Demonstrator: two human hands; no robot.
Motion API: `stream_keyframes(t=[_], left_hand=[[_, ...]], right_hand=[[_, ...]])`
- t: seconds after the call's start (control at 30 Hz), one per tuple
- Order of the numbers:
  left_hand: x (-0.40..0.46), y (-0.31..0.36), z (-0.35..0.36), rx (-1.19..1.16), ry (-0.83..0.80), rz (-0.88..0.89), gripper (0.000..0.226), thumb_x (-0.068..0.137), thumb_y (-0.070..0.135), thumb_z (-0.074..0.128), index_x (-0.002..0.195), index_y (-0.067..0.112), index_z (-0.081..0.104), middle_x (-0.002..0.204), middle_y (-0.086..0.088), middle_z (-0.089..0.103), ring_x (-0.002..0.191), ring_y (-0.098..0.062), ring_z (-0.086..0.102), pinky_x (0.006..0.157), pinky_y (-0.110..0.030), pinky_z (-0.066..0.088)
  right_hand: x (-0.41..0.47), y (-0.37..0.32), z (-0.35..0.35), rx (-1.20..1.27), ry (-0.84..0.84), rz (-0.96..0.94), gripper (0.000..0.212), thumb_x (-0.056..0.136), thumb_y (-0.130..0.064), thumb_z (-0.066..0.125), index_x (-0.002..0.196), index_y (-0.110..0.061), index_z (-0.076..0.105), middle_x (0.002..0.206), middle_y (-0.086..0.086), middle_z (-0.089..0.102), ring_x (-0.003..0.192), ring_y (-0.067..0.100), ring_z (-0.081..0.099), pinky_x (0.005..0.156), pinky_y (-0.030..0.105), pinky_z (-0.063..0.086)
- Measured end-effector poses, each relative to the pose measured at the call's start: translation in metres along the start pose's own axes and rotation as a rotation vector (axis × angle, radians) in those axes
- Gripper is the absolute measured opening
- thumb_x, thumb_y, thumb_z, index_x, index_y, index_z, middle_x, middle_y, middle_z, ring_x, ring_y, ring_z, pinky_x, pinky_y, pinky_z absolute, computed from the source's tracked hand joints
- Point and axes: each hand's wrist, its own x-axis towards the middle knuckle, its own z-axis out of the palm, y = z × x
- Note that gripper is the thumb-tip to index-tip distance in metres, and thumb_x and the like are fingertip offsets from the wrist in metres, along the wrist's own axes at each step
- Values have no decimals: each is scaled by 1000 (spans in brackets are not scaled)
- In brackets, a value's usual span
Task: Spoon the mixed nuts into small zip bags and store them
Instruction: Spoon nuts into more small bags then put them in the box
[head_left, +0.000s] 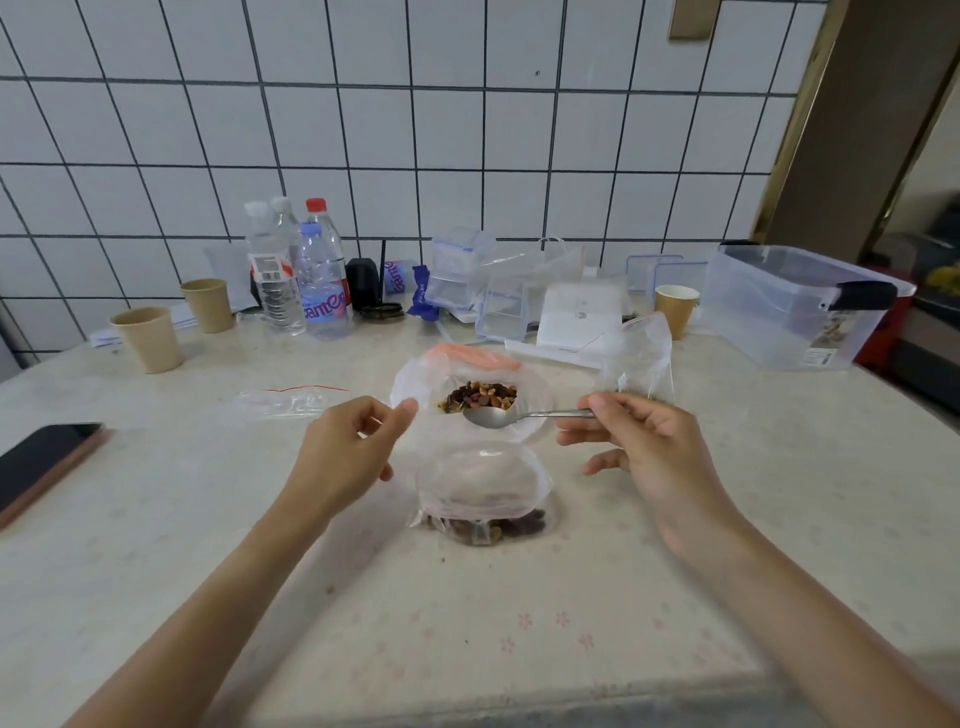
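On the pale table (156, 519), close to its middle, a big clear bag (415, 384) stands open with mixed nuts (480, 396) inside it; the left hand (348, 447) pinches the near edge of this bag between the thumb and the forefinger, and the other fingers of this hand are curled under the palm. The right hand (639, 441) holds a metal spoon (498, 415) by the end of its handle, with the thumb on top and the fingers curled round it; the bowl of the spoon lies level at the mouth of the big bag, just in front of the nuts, and it looks empty. Just in front of the big bag, nearer to the person, a small zip bag (483, 488) stands open on the table; some nuts already lie at its bottom. Another small bag (291, 400) with a red strip lies flat to the left, and a dark phone (41, 457) lies at the left edge. Near the tiled wall (467, 130) stand water bottles (296, 270), three paper cups (148, 338) and clear plastic boxes (478, 280); a large clear storage box (795, 306) stands at the right.
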Motion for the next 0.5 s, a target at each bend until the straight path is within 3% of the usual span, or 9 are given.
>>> stream_keyframes(t=[0.13,0.23,0.37,0.5], left_hand=[[31,-2,8,128,30,-101,66,82,78,61,104,16,57,91,-2,70,88,-22,68,77,-42,57],[46,2,23,127,-7,-133,74,82,80,60,118,16,50,107,-5,66,100,-28,67,90,-50,59],[50,-4,41,75,35,-23,59,90,68,62,112,13,62,97,-4,70,88,-27,70,81,-50,61],[46,-12,48,94,40,82,37,95,56,63,106,20,68,85,4,73,78,-21,70,77,-48,60]], right_hand=[[21,6,10,-55,71,46,20,104,-20,59,98,-7,72,88,5,81,83,21,79,55,26,58],[37,13,21,-148,85,30,24,105,-22,57,91,-11,73,86,1,81,82,15,79,60,28,56],[54,23,35,-294,85,-15,28,105,-24,58,87,-10,75,80,-2,80,81,8,77,71,32,60],[66,33,42,-385,12,9,31,104,-25,60,87,-4,76,78,2,80,78,15,77,76,37,63]])
